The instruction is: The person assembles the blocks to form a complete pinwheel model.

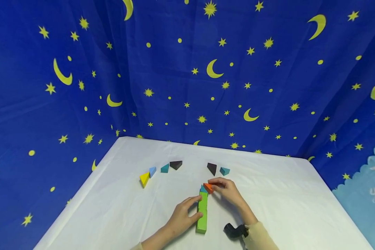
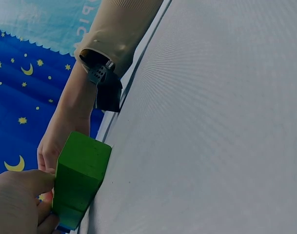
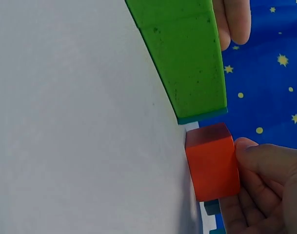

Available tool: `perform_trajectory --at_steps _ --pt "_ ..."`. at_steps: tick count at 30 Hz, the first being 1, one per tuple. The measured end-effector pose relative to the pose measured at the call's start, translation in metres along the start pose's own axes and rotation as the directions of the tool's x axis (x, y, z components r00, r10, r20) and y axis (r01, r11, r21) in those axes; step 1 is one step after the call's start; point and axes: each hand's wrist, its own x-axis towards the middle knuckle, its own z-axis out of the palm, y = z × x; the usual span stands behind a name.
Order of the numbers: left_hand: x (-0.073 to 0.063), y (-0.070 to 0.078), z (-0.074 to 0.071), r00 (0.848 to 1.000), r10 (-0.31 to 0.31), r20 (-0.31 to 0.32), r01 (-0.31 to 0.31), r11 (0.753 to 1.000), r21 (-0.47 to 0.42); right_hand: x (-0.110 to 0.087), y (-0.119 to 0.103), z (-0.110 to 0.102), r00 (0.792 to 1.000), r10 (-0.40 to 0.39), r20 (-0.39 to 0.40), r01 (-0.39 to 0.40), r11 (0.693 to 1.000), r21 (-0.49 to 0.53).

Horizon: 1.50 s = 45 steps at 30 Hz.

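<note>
Two green blocks point(image 1: 202, 218) lie end to end in a row on the table. A blue-teal pointed block point(image 1: 202, 189) touches their far end. My left hand point(image 1: 181, 214) rests against the left side of the green row, thumb and fingertips touching it with fingers fairly straight. My right hand point(image 1: 227, 191) pinches an orange triangular block point(image 3: 212, 165) between thumb and fingers, close beside the blue-teal one. In the right wrist view, a small gap separates the orange block from the end of the row. The left wrist view shows the near green end point(image 2: 82, 165) beside the left thumb.
Farther back on the white table point(image 1: 268, 194) lie a yellow triangle point(image 1: 144, 179), a light blue block point(image 1: 152, 171), a teal block point(image 1: 165, 168), two dark blocks point(image 1: 176, 165) and another teal block point(image 1: 224, 171). A black strap-like device point(image 1: 234, 231) hangs by the right sleeve. A starry blue cloth point(image 1: 175, 76) surrounds the table.
</note>
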Motion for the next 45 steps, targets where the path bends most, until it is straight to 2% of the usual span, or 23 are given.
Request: perform_trajectory --at_steps 6,9,14,16,18,25,30,34,40,42,45 --pt "0.002 0.002 -0.001 0.999 -0.037 0.026 0.038 0.999 -0.018 -0.005 -0.029 -0.001 0.999 -0.020 0.029 0.020 1.000 0.011" --pt "0.004 0.002 -0.002 0.999 -0.041 0.026 0.041 0.999 -0.024 -0.004 -0.032 -0.001 0.999 -0.015 0.034 0.015 1.000 0.011" --pt "0.003 0.002 -0.002 1.000 -0.010 0.007 0.010 1.000 -0.016 -0.001 -0.017 0.002 0.999 -0.019 0.038 0.018 0.999 0.027" --pt "0.002 0.001 -0.001 0.999 0.031 -0.016 -0.031 1.000 0.002 0.000 -0.007 0.004 0.999 -0.015 0.038 0.014 0.999 0.029" --pt "0.001 0.001 0.000 0.999 0.030 -0.016 -0.030 1.000 0.002 0.001 0.002 0.005 0.999 -0.008 0.039 0.006 0.999 0.040" --pt "0.001 0.002 -0.001 0.998 -0.058 0.040 0.059 0.998 -0.023 -0.007 -0.031 0.003 0.997 0.031 0.071 -0.035 0.997 0.061" --pt "0.001 0.002 0.000 0.996 -0.072 0.047 0.073 0.997 -0.024 -0.007 -0.033 0.004 0.997 0.024 0.071 -0.027 0.999 0.047" --pt "0.001 0.001 0.000 0.998 -0.058 0.037 0.059 0.998 -0.014 -0.006 -0.034 0.002 0.998 0.012 0.066 -0.016 0.998 0.059" --pt "0.000 0.001 0.000 1.000 -0.023 0.019 0.023 1.000 -0.002 -0.004 -0.041 -0.006 1.000 0.013 0.018 -0.015 0.996 0.088" --pt "0.000 0.001 -0.001 1.000 -0.008 0.015 0.008 1.000 0.004 -0.001 -0.044 -0.007 0.999 0.014 0.031 -0.017 0.996 0.085" --pt "0.000 0.001 -0.001 1.000 0.007 0.011 -0.007 1.000 0.011 0.008 -0.049 -0.005 0.994 -0.005 0.105 -0.005 0.996 0.089"
